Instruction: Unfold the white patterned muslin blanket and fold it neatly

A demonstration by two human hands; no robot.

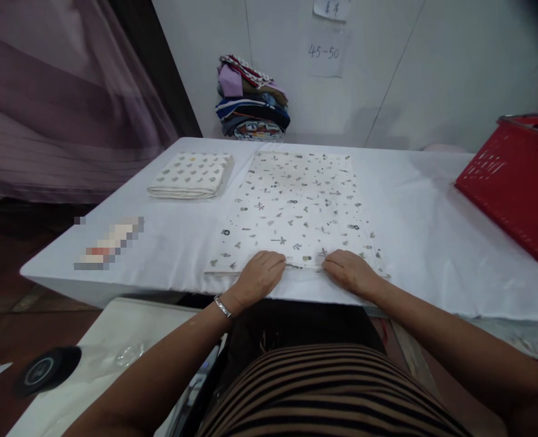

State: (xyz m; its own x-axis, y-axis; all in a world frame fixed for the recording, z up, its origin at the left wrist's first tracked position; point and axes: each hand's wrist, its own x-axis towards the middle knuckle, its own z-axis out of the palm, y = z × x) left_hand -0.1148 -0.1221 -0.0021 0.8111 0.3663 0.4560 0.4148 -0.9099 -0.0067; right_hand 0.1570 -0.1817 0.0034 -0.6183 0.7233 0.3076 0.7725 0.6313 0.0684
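A white cloth [296, 206] printed with small plants and figures lies folded flat on the white-covered table [415, 230]. Its near edge is pinched by my left hand [262, 276], fingers closed over the border. About a hand's width to the right, my right hand [351, 273] grips the same edge, and the border rises slightly between the two. The fingertips are partly hidden under the fabric. A silver bracelet [222, 306] circles my left wrist. Left of the cloth sits a smaller folded cloth [191, 173] with a leaf-like grey print.
A red plastic basket [515, 188] stands at the table's right. Folded garments [253, 100] are stacked behind the table by the wall. A blurred-out flat item [109, 243] lies at left. Below are a white surface [127, 328] with a black round object [50, 370]; a purple curtain [59, 103] hangs left.
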